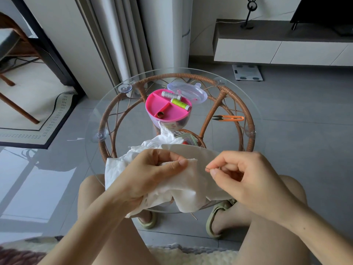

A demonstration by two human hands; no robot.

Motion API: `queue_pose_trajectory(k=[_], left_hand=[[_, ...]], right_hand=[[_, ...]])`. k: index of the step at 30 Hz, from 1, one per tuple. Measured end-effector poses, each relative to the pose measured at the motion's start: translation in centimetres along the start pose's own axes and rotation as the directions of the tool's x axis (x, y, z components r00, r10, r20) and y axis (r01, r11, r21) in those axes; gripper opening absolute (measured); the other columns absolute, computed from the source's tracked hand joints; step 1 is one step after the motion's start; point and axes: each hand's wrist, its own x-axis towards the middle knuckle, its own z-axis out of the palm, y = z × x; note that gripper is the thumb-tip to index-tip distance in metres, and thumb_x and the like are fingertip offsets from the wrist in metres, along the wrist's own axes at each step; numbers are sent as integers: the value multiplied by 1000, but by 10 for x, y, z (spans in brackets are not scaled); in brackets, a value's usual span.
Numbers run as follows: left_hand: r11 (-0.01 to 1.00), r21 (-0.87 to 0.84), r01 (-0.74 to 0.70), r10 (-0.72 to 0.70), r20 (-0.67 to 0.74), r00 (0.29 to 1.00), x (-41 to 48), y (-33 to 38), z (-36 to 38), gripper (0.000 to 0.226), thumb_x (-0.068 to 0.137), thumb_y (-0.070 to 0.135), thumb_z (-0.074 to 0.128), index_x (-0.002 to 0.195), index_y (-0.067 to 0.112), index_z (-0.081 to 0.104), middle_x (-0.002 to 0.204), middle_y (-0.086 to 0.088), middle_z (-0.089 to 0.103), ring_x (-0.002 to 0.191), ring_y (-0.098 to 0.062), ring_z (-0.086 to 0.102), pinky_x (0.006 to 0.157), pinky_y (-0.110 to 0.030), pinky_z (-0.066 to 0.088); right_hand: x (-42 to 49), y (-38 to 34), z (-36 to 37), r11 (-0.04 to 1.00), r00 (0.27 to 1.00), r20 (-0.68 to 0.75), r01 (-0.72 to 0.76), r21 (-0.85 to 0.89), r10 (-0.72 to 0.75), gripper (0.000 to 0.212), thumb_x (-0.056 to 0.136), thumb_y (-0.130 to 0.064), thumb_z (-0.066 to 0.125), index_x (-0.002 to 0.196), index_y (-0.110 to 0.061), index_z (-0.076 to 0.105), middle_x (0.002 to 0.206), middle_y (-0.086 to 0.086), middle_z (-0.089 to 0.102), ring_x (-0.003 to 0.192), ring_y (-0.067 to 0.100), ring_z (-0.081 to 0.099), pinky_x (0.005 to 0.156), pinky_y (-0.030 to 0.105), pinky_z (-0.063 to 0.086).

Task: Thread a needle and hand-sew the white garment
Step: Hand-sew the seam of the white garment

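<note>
The right hand (242, 175) pinches the needle (208, 168), tip aimed leftward at the white garment (191, 180) fold gripped by the left hand (152, 173) (thread too fine to see).

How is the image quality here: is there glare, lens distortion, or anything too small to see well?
Head view: soft daylight, glare on the glossy floor at left; wide-angle bending curves the curtain and TV cabinet; the glass table is nearly invisible except for its rim; the needle pinched by the right hand is too thin to make out; the left hand and white garment are sharp.
</note>
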Motion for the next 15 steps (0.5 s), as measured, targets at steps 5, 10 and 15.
queue_pose_trajectory(k=[5,10,15], left_hand=[[1000,-10,8,-8,-6,1000,0,2,1,12,65,18,68,67,8,72,62,-9,68,52,-11,63,48,-18,50],[1000,-13,11,-11,-2,1000,-1,3,1,13,66,17,67,69,5,71,62,-9,68,53,-11,64,48,-18,50],[1000,-4,12,-12,1,1000,-2,4,1,15,65,18,68,70,5,71,62,-9,68,53,-11,64,48,-19,50]], right_hand=[[3,1,1,1000,1000,-20,-13,16,13,13,81,-18,58,76,-14,69,44,-10,48,43,3,42,49,5,32],[4,1,2,1000,1000,-18,-11,18,11,13,81,-19,59,76,-14,70,43,-7,49,43,4,41,49,7,33],[5,2,4,1000,1000,-14,-11,7,11,13,80,-19,59,75,-15,70,44,-9,49,43,4,43,49,7,34]])
